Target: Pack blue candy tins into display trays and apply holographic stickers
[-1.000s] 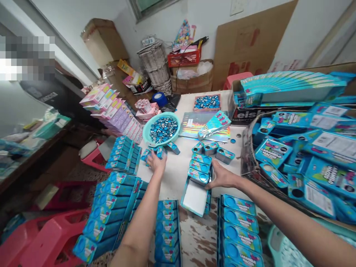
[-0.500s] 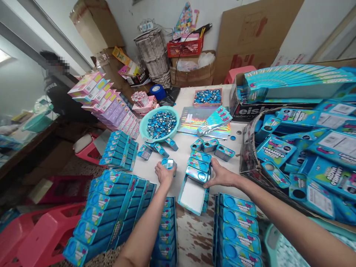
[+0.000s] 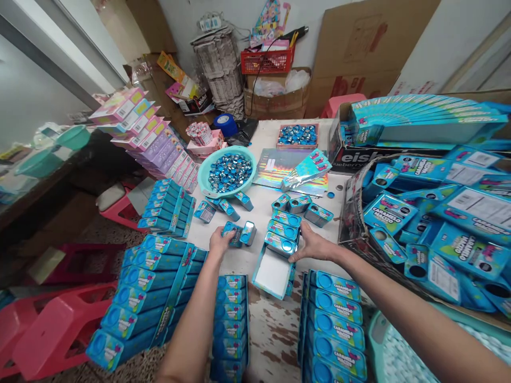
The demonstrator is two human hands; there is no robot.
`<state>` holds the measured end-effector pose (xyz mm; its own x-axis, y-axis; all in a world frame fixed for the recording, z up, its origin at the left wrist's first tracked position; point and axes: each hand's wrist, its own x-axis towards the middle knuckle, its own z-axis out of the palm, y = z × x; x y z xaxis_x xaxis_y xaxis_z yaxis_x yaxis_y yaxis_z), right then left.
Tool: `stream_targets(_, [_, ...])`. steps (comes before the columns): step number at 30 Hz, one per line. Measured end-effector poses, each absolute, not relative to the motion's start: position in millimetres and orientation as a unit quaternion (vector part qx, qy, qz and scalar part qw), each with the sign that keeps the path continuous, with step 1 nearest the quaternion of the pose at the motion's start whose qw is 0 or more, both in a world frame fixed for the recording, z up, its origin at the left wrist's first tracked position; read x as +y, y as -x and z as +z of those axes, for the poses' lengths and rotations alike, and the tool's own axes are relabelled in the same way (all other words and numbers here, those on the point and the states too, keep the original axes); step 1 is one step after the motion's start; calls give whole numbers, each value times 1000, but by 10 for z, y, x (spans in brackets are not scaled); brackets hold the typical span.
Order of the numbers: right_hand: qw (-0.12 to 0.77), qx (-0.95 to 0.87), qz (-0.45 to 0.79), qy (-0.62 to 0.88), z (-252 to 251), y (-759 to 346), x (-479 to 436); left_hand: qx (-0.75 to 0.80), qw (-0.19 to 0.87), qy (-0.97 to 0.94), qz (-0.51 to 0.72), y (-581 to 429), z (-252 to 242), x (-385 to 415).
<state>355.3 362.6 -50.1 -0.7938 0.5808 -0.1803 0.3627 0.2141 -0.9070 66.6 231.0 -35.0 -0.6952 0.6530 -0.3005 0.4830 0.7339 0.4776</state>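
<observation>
While the left hand [image 3: 219,243] grasps a small blue tin [image 3: 235,235] just beside a second tin [image 3: 249,234], the right hand [image 3: 314,244] clasps a part-filled display box [image 3: 273,274]; beneath lies a white table [image 3: 261,211], worn brown near the front; a cardboard sheet [image 3: 363,58] leans at the wall [image 3: 449,40], red stools [image 3: 51,332] stand at left; a carton [image 3: 350,218] crowds the right edge, a turquoise basin [image 3: 202,178] the far side; a narrow strip of tabletop parts second tin from display box, and two packed rows [image 3: 333,322] flank a lane in front
</observation>
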Motion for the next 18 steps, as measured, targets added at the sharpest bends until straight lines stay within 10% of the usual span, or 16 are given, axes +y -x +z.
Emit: stream_targets(18, [106,-762,559,307,-518,-3516,3621,654,139,-744,5,-810,-386,2515])
